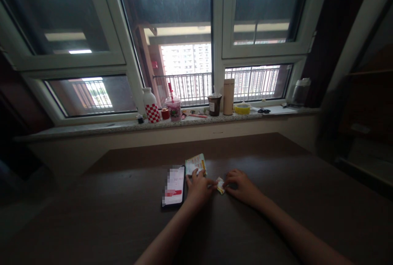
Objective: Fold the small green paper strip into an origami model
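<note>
A small white-and-yellow packet [220,186] lies at the tabletop between my two hands. My left hand [199,189] pinches its left edge with thumb and forefinger, while the other fingers spread over the lower part of a larger printed packet [196,163], white and green with yellow. At the opposite edge, my right hand [242,186] has its thumb and forefinger closed on the small packet, the remaining fingers curled. Left of my left hand, a smartphone [174,187] with a lit screen rests face up, close to the larger packet.
Beyond the dark brown table [123,183] runs a stone windowsill [129,126]. On it stand a checkered bottle [151,107], a pink cup with a straw [173,108], a dark drink cup [214,105], a beige thermos [228,98], yellow tape [242,109] and black scissors [264,111].
</note>
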{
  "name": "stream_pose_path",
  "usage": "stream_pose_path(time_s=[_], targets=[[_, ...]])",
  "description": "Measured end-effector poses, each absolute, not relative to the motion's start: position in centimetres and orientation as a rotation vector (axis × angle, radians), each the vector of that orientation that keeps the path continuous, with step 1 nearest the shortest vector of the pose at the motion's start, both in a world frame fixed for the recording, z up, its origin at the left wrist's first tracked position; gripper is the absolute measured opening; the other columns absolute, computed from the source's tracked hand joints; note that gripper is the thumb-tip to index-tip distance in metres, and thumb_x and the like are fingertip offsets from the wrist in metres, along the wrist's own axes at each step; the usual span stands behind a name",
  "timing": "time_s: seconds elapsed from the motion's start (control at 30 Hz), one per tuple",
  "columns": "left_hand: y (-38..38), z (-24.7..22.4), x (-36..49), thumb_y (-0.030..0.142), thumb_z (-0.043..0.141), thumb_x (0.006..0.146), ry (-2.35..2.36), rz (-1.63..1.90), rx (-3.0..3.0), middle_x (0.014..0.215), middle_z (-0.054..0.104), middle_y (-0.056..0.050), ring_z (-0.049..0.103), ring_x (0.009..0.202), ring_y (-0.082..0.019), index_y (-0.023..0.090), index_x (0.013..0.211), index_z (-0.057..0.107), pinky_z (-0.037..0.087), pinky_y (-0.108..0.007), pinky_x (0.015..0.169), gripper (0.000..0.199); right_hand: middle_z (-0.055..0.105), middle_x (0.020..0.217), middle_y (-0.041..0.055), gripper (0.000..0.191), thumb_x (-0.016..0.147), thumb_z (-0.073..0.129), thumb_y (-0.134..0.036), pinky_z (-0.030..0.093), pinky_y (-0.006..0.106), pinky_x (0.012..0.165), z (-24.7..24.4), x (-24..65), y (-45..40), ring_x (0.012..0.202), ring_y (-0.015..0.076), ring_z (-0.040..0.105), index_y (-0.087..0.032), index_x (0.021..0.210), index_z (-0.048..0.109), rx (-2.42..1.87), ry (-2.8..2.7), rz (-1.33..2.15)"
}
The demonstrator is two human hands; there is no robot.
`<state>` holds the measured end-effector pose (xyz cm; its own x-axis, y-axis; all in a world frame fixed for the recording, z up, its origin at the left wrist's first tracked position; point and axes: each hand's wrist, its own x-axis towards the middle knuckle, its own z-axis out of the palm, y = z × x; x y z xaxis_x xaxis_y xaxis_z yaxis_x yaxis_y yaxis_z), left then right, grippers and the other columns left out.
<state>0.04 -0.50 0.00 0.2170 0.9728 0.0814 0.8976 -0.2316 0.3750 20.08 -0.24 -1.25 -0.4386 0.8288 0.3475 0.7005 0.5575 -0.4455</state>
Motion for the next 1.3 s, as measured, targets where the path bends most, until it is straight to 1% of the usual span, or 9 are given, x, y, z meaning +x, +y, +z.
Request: stream_pose_path(time_s=[0.13, 0.5, 0.67, 0.8, 0.93, 1.03, 1.1, 1.2, 1.3], targets=[[-0.4, -0.2, 0.0, 0.042, 0.058, 0.081, 1.762, 0.460, 2.241, 0.140, 0.047, -0.005, 0.022, 0.138, -0.035, 0.041, 0.100, 0.071, 0.010, -0.066, 0.106, 0.023, 0.065, 0.088, 0.0028, 0.010, 0.079, 0.063, -0.021, 0.038, 0.035, 0.089, -1.4, 20.1, -0.2, 0.095, 0.0205, 0.054, -0.026, 0.081, 0.072, -1.217, -2.268, 0.328], [-0.4, -0.8, 0.1, 0.051, 0.063, 0.076, 1.749, 0.535, 2.239, 0.139, 0.047, -0.004, 0.022, 0.138, -0.034, 0.040, 0.097, 0.072, 0.009, -0.064, 0.107, 0.025, 0.060, 0.092, 0.0047, 0.010, 0.089, 0.053, -0.023, 0.039, 0.035, 0.089, -2.2, 19.8, -0.2, 0.095, 0.0199, 0.053, -0.020, 0.086, 0.062, -1.228, -2.253, 0.302], [-0.7, -0.9, 0.6, 0.050, 0.066, 0.074, 1.765, 0.593, 2.190, 0.141, 0.045, -0.005, 0.020, 0.138, -0.032, 0.035, 0.096, 0.072, 0.006, -0.061, 0.110, 0.027, 0.060, 0.092, 0.0054, 0.011, 0.091, 0.047, -0.021, 0.041, 0.035, 0.087, -3.0, 19.6, 0.1, 0.092, 0.0199, 0.053, -0.020, 0.086, 0.057, -1.254, -2.205, 0.317], [-0.8, -1.3, 1.0, 0.040, 0.065, 0.077, 1.740, 0.677, 2.192, 0.138, 0.047, -0.004, 0.024, 0.136, -0.030, 0.033, 0.092, 0.073, 0.007, -0.059, 0.111, 0.019, 0.059, 0.092, 0.0053, 0.010, 0.091, 0.046, -0.022, 0.041, 0.035, 0.086, -3.3, 19.6, 0.3, 0.092, 0.0197, 0.053, -0.020, 0.086, 0.055, -1.246, -2.160, 0.363], [-0.9, -1.4, 1.1, 0.032, 0.062, 0.080, 1.730, 0.768, 2.201, 0.132, 0.053, -0.004, 0.029, 0.132, -0.030, 0.030, 0.085, 0.074, 0.011, -0.059, 0.110, 0.013, 0.060, 0.092, 0.0058, 0.012, 0.092, 0.045, -0.024, 0.042, 0.035, 0.086, -2.9, 19.6, 0.0, 0.091, 0.0198, 0.053, -0.020, 0.086, 0.055, -1.239, -2.127, 0.415], [-1.0, -1.2, 1.2, 0.031, 0.061, 0.080, 1.727, 0.785, 2.216, 0.130, 0.054, -0.004, 0.032, 0.130, -0.029, 0.028, 0.083, 0.074, 0.014, -0.058, 0.109, 0.013, 0.060, 0.095, 0.0059, 0.014, 0.092, 0.045, -0.026, 0.042, 0.035, 0.087, -2.4, 19.6, -0.1, 0.093, 0.0199, 0.053, -0.020, 0.089, 0.057, -1.215, -2.108, 0.456], [-1.1, -0.9, 1.3, 0.031, 0.061, 0.081, 1.730, 0.791, 2.220, 0.130, 0.054, -0.005, 0.033, 0.129, -0.029, 0.028, 0.084, 0.074, 0.015, -0.057, 0.109, 0.013, 0.059, 0.099, 0.0057, 0.015, 0.092, 0.046, -0.027, 0.040, 0.036, 0.090, -2.1, 19.8, -0.2, 0.099, 0.0201, 0.052, -0.021, 0.094, 0.060, -1.171, -2.112, 0.467], [-1.2, -0.6, 1.5, 0.030, 0.061, 0.081, 1.726, 0.801, 2.196, 0.130, 0.055, -0.005, 0.035, 0.128, -0.028, 0.028, 0.084, 0.074, 0.017, -0.056, 0.109, 0.013, 0.060, 0.102, 0.0054, 0.015, 0.089, 0.052, -0.029, 0.039, 0.037, 0.093, -1.9, 19.9, -0.3, 0.102, 0.0211, 0.052, -0.023, 0.098, 0.063, -1.168, -2.104, 0.455], [-1.3, -0.5, 1.6, 0.031, 0.062, 0.080, 1.703, 0.822, 2.172, 0.129, 0.055, -0.004, 0.035, 0.128, -0.028, 0.029, 0.083, 0.074, 0.018, -0.054, 0.109, 0.013, 0.062, 0.099, 0.0049, 0.015, 0.083, 0.059, -0.024, 0.039, 0.037, 0.092, -2.2, 19.9, -0.1, 0.102, 0.0219, 0.052, -0.023, 0.098, 0.064, -1.187, -2.103, 0.435]])
